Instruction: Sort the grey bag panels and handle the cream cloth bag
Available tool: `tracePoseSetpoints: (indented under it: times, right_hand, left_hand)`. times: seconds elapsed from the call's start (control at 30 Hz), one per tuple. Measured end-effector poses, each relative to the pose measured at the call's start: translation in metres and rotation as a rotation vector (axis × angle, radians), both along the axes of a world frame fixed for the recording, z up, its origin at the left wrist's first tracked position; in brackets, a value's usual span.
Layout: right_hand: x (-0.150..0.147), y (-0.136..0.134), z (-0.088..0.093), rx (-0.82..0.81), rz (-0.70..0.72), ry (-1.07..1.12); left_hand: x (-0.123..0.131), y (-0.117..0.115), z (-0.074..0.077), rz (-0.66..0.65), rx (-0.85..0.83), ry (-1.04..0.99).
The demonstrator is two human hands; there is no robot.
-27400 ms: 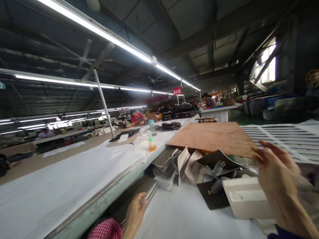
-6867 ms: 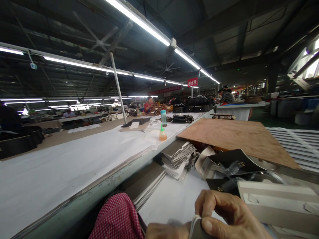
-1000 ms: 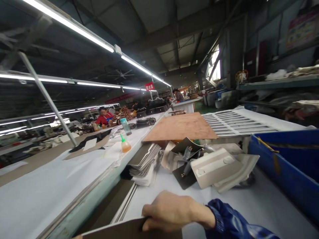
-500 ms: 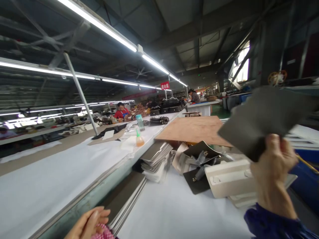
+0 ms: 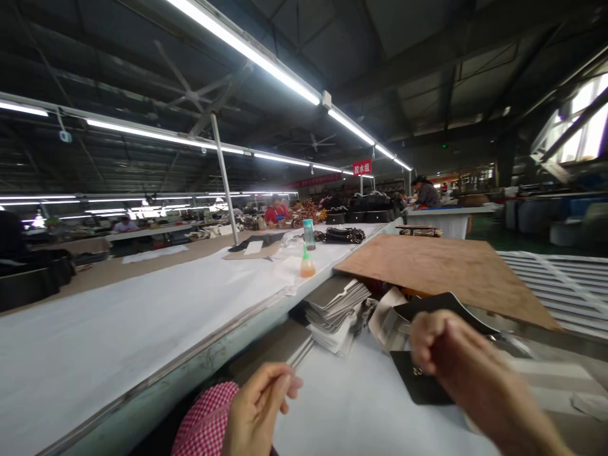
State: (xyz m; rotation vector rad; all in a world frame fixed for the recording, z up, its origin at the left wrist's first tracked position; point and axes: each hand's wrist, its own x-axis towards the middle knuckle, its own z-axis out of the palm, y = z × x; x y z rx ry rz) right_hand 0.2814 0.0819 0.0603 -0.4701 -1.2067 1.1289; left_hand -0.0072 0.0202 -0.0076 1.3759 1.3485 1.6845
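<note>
My left hand (image 5: 259, 411), in a red checked sleeve (image 5: 206, 421), hovers low over the white table (image 5: 351, 418) with its fingers loosely extended and nothing in it. It is close to some flat grey sheets (image 5: 278, 345) at the table's edge. My right hand (image 5: 453, 358) is blurred and curled into a loose fist. It hangs just above a dark panel with a gold clasp (image 5: 420, 386), and I see nothing held in it. A stack of grey panels (image 5: 337, 297) lies just beyond both hands.
A plywood board (image 5: 446, 266) covers the pile behind, with a white slatted rack (image 5: 560, 285) to its right. Beige moulded pieces (image 5: 546, 386) lie at the right. An orange glue bottle (image 5: 307, 266) and a teal bottle (image 5: 309, 233) stand on the long white bench (image 5: 118, 323). Other people work far off.
My right hand has come down from high on the right, and the grey panel it held there is gone from it. My left hand has risen a little.
</note>
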Motion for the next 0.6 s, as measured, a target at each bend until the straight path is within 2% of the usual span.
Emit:
tracePoseSetpoints:
  times: [0.03,0.07,0.17,0.27,0.4,0.5,0.6]
  right_hand:
    - [-0.023,-0.004,-0.008,-0.048,0.216,0.009]
    - [-0.043,-0.009,-0.014,-0.173,0.610,0.154]
    - [-0.076,-0.021,-0.028,-0.270,0.925,0.227]
    - [-0.077,-0.028,-0.034,-0.327,1.010,0.224]
    - [-0.075,-0.030,-0.038,-0.360,1.016,0.182]
    - [-0.083,-0.025,-0.045,-0.317,0.907,0.087]
    - [-0.093,-0.006,-0.063,-0.247,0.688,-0.097]
  left_hand:
    - [0.013,-0.003,0.008,-0.044,0.050,0.031]
    - [0.024,-0.006,0.015,-0.068,0.132,0.087]
    - [0.047,-0.009,0.028,-0.129,0.384,0.230]
    - [0.057,-0.007,0.031,-0.223,0.447,0.316]
    - [0.061,-0.008,0.028,-0.285,0.433,0.268]
    - [0.057,-0.009,0.019,-0.270,0.322,0.226]
    - [0.044,0.000,-0.004,-0.143,0.078,0.178]
